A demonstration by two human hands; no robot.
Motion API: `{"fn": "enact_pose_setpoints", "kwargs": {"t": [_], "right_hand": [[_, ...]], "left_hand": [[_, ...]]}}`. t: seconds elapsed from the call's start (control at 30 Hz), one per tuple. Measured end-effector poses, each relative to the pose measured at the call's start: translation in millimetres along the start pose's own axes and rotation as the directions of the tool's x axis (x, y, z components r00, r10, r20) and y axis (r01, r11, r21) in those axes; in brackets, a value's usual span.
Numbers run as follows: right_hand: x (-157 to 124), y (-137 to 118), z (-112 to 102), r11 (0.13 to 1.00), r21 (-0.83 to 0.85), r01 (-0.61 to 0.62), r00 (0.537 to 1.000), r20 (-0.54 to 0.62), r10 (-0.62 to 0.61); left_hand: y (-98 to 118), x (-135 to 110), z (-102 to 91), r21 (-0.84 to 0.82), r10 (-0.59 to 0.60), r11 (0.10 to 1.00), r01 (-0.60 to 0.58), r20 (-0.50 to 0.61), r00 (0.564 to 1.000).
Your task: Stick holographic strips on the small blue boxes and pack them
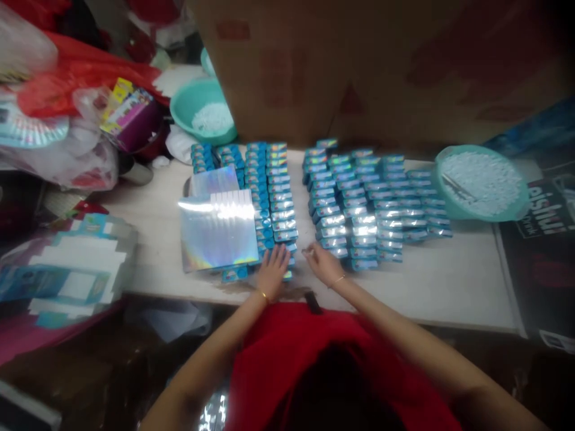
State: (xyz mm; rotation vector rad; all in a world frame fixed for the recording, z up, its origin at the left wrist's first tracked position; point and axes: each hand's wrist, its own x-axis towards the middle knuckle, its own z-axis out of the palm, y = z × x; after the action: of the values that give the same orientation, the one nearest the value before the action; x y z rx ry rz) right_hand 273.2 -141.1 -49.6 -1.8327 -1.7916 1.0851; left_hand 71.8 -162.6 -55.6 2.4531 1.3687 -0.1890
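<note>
My left hand (273, 272) lies with its fingers stretched out over the near end of a column of small blue boxes (282, 206). My right hand (324, 264) is closed in a pinch, and its fingertips point left over the gap between the two groups of boxes. Whatever sits between those fingertips is too small and blurred to name. Beside the right hand stand several more rows of shiny blue boxes (354, 209). Left of my left hand, a silvery holographic sheet (218, 236) covers part of the left group, with a row of pale strips at its upper edge.
A green basin (483, 182) of small white pieces, with tweezers on top, stands at the right. Another green basin (197, 111) is at the back left. A big cardboard box (381, 72) walls off the back. Flattened cartons (81, 269) and bags crowd the left.
</note>
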Motion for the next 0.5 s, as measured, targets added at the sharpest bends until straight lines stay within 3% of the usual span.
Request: {"fn": "enact_pose_setpoints", "kwargs": {"t": [0.07, 0.17, 0.37, 0.5], "right_hand": [[28.1, -4.5, -17.7, 0.984, -0.147, 0.104, 0.982, -0.141, -0.125], [90.9, -16.9, -30.6, 0.93, -0.32, 0.183, 0.942, -0.213, -0.258], [228.4, -60.1, -19.0, 0.858, -0.478, 0.187, 0.945, -0.152, -0.29], [304.3, -81.8, -1.8, 0.851, -0.489, 0.192, 0.948, -0.132, -0.29]], "left_hand": [[6.3, 16.2, -0.3, 0.029, 0.0, 1.0, -0.001, 0.025, 1.0], [13.3, 30.8, -2.0, 0.02, 0.019, 1.0, -0.019, 0.008, 1.0], [9.1, 38.9, -9.4, 0.005, -0.092, 0.996, 0.092, 0.011, 0.996], [5.6, 45.0, 3.2, 0.036, -0.091, 0.995, 0.092, -0.019, 0.996]]}}
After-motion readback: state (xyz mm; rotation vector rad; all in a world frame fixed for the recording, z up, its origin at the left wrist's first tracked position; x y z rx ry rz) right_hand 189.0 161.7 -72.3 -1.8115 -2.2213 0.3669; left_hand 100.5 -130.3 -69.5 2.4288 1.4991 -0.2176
